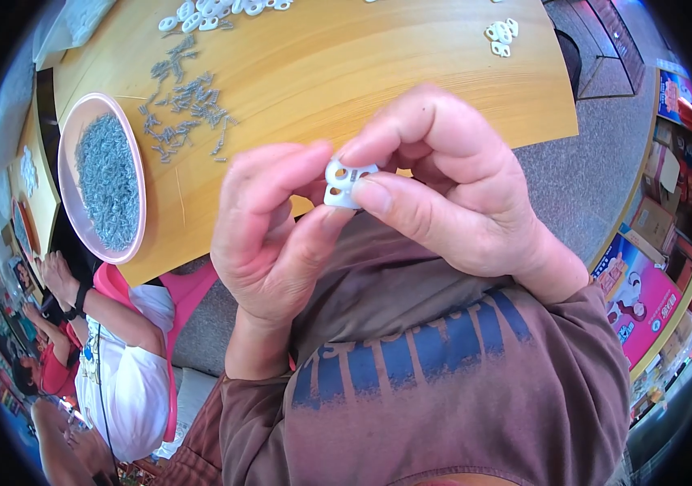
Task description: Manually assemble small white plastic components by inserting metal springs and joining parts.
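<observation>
Above the near edge of the table, both hands meet at a small white plastic piece (336, 194) with round holes in it. My left hand (269, 231) pinches its left and lower side between thumb and forefinger. My right hand (463, 190) grips its right side, thumb over the front and the other fingers curled behind. The right fingers hide part of the piece. On the table, to the left beyond my hands, lie loose small grey rod-like pieces (200, 99), too small to tell whether springs or pins.
A pink-rimmed oval bowl (67, 190) full of the same grey pieces stands at the table's left. White holed pieces (215, 10) are heaped at the far edge. A few more white pieces (501, 36) lie far right. At left sits a person in a white shirt (123, 389).
</observation>
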Action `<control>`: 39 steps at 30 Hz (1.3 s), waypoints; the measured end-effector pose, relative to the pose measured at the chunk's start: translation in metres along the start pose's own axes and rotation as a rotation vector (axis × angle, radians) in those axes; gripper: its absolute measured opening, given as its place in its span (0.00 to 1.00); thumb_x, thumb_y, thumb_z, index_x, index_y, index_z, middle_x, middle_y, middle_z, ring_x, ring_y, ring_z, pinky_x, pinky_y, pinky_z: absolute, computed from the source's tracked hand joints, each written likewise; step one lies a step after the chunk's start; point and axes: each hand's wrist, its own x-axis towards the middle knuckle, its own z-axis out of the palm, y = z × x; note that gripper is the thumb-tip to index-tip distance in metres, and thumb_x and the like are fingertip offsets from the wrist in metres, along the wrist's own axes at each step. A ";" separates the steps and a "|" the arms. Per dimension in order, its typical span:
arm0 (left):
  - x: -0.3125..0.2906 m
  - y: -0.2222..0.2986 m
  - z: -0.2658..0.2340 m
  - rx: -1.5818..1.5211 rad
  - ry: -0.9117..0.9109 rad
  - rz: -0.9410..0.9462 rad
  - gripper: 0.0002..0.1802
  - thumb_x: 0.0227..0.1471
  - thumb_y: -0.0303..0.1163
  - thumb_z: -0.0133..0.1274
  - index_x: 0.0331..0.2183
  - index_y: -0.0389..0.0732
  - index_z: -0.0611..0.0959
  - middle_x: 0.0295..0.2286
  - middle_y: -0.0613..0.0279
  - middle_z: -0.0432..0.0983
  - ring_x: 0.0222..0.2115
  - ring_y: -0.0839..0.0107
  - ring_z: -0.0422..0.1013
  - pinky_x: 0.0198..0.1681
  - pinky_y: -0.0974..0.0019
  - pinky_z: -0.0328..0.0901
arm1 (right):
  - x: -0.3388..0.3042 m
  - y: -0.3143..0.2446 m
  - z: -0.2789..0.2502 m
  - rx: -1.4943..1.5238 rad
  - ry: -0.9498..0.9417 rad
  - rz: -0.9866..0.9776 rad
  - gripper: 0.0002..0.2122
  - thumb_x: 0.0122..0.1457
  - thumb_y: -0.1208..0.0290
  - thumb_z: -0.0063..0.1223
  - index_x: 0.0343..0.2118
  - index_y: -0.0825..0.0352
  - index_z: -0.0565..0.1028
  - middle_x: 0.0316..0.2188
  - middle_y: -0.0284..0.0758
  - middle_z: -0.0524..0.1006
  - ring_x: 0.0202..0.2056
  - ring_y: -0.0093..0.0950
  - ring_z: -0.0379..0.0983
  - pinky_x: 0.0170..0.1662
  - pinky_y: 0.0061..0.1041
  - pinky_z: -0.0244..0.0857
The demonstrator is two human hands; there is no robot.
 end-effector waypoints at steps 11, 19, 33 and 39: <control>-0.005 0.000 0.004 -0.204 0.057 -0.059 0.17 0.42 0.23 0.54 0.38 0.30 0.73 0.36 0.53 0.66 0.35 0.71 0.66 0.37 0.73 0.62 | 0.001 0.003 -0.001 -0.003 -0.070 -0.033 0.14 0.48 0.84 0.51 0.39 0.72 0.66 0.35 0.38 0.69 0.38 0.23 0.68 0.41 0.19 0.62; -0.001 -0.002 -0.006 -0.083 -0.038 -0.017 0.17 0.42 0.24 0.55 0.37 0.30 0.73 0.36 0.53 0.68 0.35 0.71 0.66 0.37 0.73 0.61 | 0.001 0.004 0.000 0.264 -0.060 0.063 0.14 0.48 0.84 0.50 0.40 0.73 0.65 0.37 0.39 0.70 0.39 0.23 0.68 0.43 0.20 0.62; -0.002 -0.004 -0.001 -0.144 0.034 -0.010 0.18 0.41 0.26 0.57 0.37 0.31 0.74 0.33 0.54 0.69 0.32 0.71 0.66 0.34 0.73 0.60 | 0.002 0.008 0.001 0.029 -0.061 -0.085 0.15 0.48 0.82 0.53 0.40 0.72 0.66 0.36 0.38 0.70 0.38 0.24 0.68 0.42 0.20 0.62; -0.004 -0.003 -0.001 -0.119 0.054 -0.003 0.16 0.40 0.27 0.57 0.34 0.32 0.76 0.29 0.56 0.71 0.30 0.71 0.66 0.33 0.74 0.60 | 0.001 0.011 0.002 0.048 -0.077 -0.109 0.14 0.48 0.81 0.52 0.39 0.73 0.66 0.34 0.39 0.71 0.37 0.24 0.68 0.40 0.20 0.62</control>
